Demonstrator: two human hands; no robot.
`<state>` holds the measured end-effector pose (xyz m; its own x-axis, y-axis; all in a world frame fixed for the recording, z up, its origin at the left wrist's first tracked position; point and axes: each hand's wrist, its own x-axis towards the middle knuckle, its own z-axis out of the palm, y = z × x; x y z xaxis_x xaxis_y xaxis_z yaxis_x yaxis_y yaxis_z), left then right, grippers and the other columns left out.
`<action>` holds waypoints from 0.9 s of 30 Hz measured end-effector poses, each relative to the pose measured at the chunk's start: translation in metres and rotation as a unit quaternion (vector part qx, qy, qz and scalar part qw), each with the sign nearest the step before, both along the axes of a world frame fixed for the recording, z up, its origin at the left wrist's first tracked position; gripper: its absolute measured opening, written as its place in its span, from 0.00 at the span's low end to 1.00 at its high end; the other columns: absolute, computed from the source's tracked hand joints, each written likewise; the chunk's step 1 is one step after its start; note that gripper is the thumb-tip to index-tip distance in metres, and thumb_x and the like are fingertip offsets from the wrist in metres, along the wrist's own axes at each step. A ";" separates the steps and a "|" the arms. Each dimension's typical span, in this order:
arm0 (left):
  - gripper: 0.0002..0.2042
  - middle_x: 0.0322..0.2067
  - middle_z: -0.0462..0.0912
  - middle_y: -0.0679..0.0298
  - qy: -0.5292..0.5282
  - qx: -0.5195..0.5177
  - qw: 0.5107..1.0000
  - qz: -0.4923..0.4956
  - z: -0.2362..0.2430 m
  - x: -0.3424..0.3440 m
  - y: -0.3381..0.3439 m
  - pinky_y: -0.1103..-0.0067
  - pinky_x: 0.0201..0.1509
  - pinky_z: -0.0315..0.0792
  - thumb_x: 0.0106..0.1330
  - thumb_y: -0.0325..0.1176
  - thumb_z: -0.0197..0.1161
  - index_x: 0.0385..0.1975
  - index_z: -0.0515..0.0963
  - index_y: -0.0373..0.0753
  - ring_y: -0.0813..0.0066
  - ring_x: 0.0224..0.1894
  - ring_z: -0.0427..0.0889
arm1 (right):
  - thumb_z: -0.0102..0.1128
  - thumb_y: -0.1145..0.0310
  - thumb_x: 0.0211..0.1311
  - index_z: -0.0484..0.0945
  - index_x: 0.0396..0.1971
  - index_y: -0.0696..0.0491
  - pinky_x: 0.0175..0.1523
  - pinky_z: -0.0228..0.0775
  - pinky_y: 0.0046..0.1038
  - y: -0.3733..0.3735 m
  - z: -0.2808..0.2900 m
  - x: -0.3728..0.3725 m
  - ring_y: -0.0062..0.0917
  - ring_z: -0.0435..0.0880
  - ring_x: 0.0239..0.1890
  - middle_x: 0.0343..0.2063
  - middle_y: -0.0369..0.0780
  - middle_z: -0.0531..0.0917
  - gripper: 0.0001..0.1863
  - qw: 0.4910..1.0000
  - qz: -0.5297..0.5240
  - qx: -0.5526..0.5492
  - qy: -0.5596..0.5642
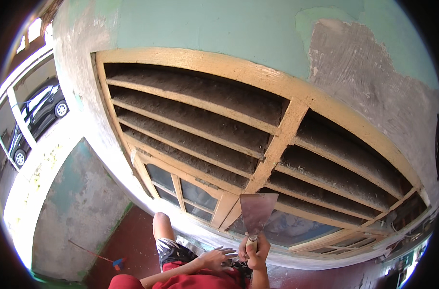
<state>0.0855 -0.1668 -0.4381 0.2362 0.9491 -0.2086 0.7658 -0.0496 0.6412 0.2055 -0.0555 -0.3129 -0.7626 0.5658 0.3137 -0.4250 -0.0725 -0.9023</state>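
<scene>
Clearly, the right hand clamps a scraper; the left hand holds fingers apart.

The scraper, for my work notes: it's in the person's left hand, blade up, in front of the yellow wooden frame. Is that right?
Not the left hand: the head view shows the scraper in the right hand, blade up, in front of the yellow wooden frame.
</scene>
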 end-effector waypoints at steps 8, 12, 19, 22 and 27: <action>0.35 0.70 0.67 0.43 -0.105 0.063 0.990 0.062 -0.046 -0.004 0.001 0.59 0.73 0.65 0.71 0.56 0.59 0.71 0.65 0.39 0.42 0.70 0.68 | 0.61 0.61 0.72 0.71 0.48 0.60 0.20 0.60 0.20 0.044 0.060 -0.009 0.14 0.71 0.16 0.20 0.38 0.78 0.18 0.992 -0.004 0.113 0.060; 0.30 0.70 0.66 0.43 -0.117 0.064 0.990 0.053 -0.064 -0.008 0.005 0.60 0.74 0.64 0.73 0.48 0.59 0.71 0.67 0.42 0.43 0.71 0.66 | 0.59 0.61 0.73 0.68 0.54 0.60 0.19 0.59 0.20 0.057 0.108 -0.013 0.15 0.69 0.15 0.20 0.41 0.77 0.21 0.987 0.025 0.112 0.117; 0.19 0.67 0.75 0.58 -0.045 0.041 0.992 -0.115 -0.067 -0.016 0.012 0.60 0.78 0.58 0.76 0.36 0.53 0.64 0.76 0.42 0.47 0.73 0.64 | 0.58 0.61 0.73 0.60 0.66 0.62 0.19 0.58 0.20 0.071 0.165 -0.014 0.16 0.67 0.14 0.19 0.43 0.76 0.31 0.979 0.016 0.130 0.157; 0.19 0.66 0.75 0.58 0.004 -0.046 0.984 -0.173 -0.045 -0.020 0.022 0.59 0.77 0.59 0.76 0.35 0.53 0.64 0.76 0.41 0.47 0.73 0.64 | 0.58 0.60 0.73 0.57 0.68 0.62 0.18 0.58 0.20 0.071 0.178 -0.014 0.16 0.67 0.14 0.20 0.44 0.77 0.33 0.980 -0.004 0.121 0.160; 0.22 0.67 0.73 0.53 -0.034 -0.054 0.980 -0.186 -0.045 -0.022 0.033 0.60 0.76 0.61 0.75 0.37 0.56 0.66 0.72 0.41 0.46 0.72 0.66 | 0.57 0.61 0.74 0.50 0.73 0.61 0.17 0.56 0.19 0.074 0.200 -0.010 0.16 0.67 0.13 0.20 0.45 0.77 0.37 0.980 -0.042 0.122 0.154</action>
